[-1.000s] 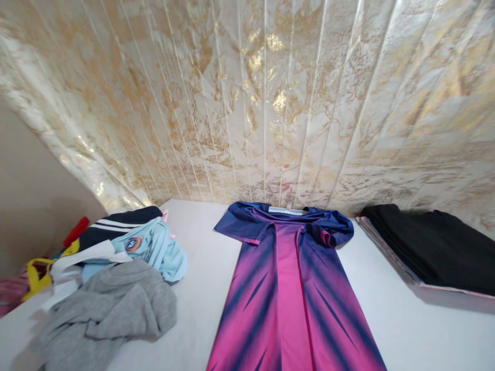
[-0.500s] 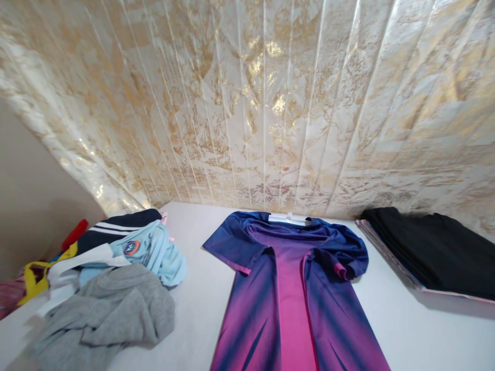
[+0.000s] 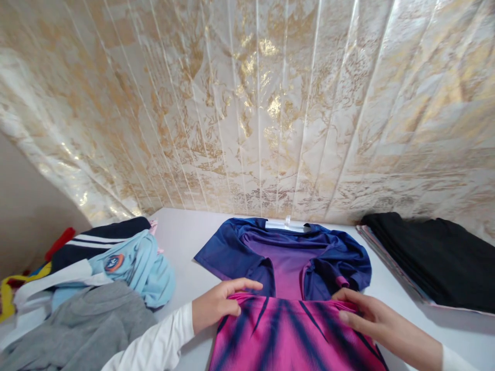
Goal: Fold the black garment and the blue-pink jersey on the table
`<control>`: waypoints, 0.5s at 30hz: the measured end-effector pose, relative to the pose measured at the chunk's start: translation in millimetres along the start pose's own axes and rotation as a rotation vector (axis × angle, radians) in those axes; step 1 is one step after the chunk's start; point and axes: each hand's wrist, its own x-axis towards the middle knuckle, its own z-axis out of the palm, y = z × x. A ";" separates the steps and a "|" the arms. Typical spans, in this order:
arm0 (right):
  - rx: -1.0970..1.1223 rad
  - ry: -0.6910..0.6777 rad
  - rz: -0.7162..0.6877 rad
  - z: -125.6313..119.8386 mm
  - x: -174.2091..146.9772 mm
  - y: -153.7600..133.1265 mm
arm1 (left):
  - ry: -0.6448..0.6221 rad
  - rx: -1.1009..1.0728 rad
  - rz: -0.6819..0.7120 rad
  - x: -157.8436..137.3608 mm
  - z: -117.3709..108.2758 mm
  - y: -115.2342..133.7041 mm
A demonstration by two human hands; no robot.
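A purple, pink and navy sports shirt [image 3: 284,337] lies on the white table in front of me, its lower part doubled up over its middle. My left hand [image 3: 222,303] pinches the left end of the turned-up edge between thumb and fingers. At the right end of that same edge, my right hand [image 3: 365,314] grips the cloth, with its thumb on the near side. Beyond the fold, both navy sleeves and the collar stay spread out, and a white piece shows inside the neck.
To the left lies a loose heap of clothes: a grey garment [image 3: 83,330], a light blue one [image 3: 149,273] and a navy striped one [image 3: 100,237]. A stack of folded clothes with a black one [image 3: 433,257] on top sits right. A gold-patterned curtain [image 3: 247,103] hangs behind the table.
Both hands have come into view from below, holding the shirt's lower part, which has been folded up over its middle. The view has shifted slightly.
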 end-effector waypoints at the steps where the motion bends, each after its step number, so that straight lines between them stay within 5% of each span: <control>1: -0.024 -0.013 -0.014 0.9 0.1 -0.5 | -0.042 0.018 -0.005 0.2 1.0 2.0; 8: 0.158 0.045 -0.061 -6.6 -14.0 7.9 | -0.149 0.115 0.235 4.6 6.5 39.2; 15: -0.202 0.300 -0.013 6.0 -16.8 31.9 | 0.164 0.616 0.083 7.9 10.9 18.3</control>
